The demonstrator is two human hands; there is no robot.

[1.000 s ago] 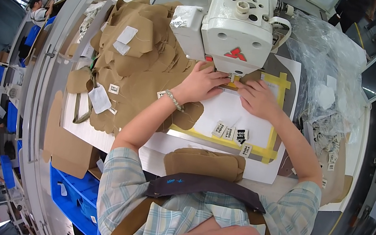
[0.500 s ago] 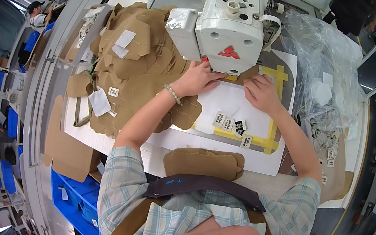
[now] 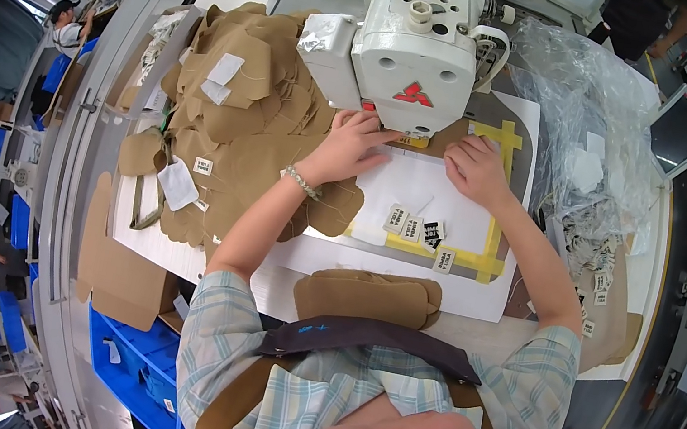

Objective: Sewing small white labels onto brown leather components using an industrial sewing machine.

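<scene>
A white sewing machine (image 3: 412, 61) stands ahead of me, its head above a strip of brown fabric (image 3: 434, 145) and a small yellow label. My left hand (image 3: 350, 150) lies left of the needle area with fingers stretched toward it and thumb apart. A beaded bracelet circles that wrist. At the strip's right end, my right hand (image 3: 475, 169) has bent fingers pressed together on the fabric; the fingertips are partly hidden. Between my forearms lies a white sheet (image 3: 409, 180) edged with yellow tape, carrying several small printed labels (image 3: 412, 228).
Brown fabric pieces (image 3: 242, 114) are heaped to the left. A folded brown bundle (image 3: 367, 300) rests at the near table edge. Clear plastic wrap (image 3: 591, 111) and a pile of labels (image 3: 585, 253) lie on the right. A blue crate (image 3: 141, 372) stands below left.
My left hand has shifted slightly left, its thumb spreading further from the fingers. More of the yellow label shows. My right hand stays on the fabric. The whole view has shifted a little.
</scene>
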